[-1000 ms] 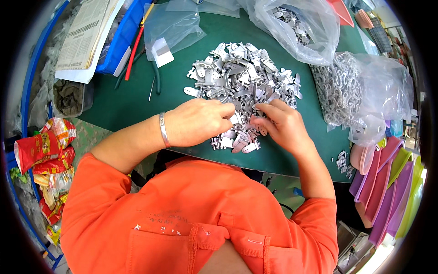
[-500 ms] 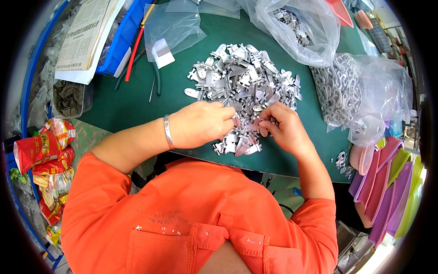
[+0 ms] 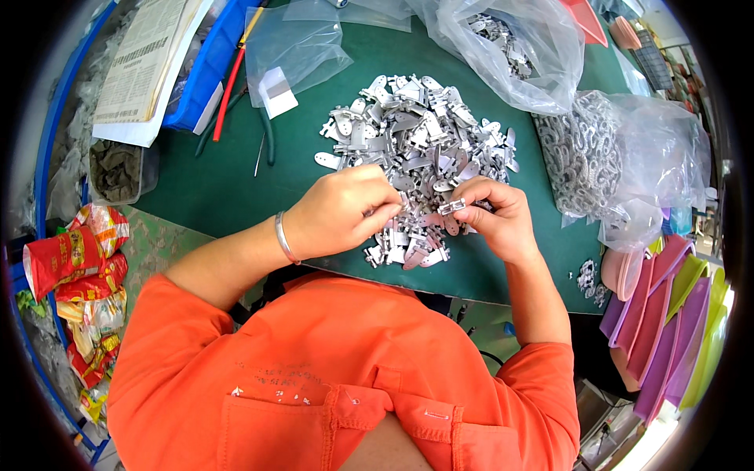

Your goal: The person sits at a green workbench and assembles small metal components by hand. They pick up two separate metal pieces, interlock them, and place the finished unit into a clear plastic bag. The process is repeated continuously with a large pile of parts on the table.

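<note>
A large heap of small silvery metal parts [image 3: 408, 118], many with rounded plates and drilled holes, lies on the green tabletop [image 3: 298, 188]. Over the heap's near right part, my right hand [image 3: 496, 216] pinches a small metal hinge-like part [image 3: 452, 207] between thumb and fingertips. My left hand [image 3: 349, 206], with a silver bangle on its wrist, is closed at the heap's near left side. Its thumb and forefinger press together at their tips; whatever is between them is too small to make out. A gap separates the two hands.
At the back right stands a clear bag of metal parts [image 3: 510, 63]; a bag of grey metal rings [image 3: 581, 157] lies nearer. Green-handled pliers [image 3: 269, 137], a red stick-like tool [image 3: 228, 94] and a blue bin [image 3: 200, 71] are left. Coloured sheets [image 3: 656, 314] hang off the right edge.
My right hand has lifted and turned slightly, bringing a metal part into sight in its pinch. My left hand has shifted a little, its thumb and forefinger now showing more clearly.
</note>
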`<action>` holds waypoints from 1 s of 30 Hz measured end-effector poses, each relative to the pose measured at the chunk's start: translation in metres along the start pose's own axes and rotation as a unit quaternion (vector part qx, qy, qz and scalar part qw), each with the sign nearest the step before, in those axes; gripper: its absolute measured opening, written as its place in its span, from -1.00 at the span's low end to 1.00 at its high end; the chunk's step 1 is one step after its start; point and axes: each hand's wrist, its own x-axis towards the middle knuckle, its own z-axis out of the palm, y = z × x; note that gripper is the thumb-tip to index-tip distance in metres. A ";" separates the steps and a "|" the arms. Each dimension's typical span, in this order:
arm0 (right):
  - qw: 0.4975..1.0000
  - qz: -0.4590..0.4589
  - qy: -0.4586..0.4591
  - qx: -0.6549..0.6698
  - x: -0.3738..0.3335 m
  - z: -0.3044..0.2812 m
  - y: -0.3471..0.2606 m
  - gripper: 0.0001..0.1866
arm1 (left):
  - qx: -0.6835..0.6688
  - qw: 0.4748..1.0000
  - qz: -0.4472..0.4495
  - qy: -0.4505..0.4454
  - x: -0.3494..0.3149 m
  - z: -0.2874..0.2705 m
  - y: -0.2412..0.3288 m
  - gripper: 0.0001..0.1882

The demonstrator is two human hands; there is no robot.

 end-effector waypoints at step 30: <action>0.925 -0.157 -0.094 -0.334 0.024 0.038 -0.019 -0.83 | -0.846 0.510 -0.139 0.066 -0.014 -0.023 -0.017 -0.59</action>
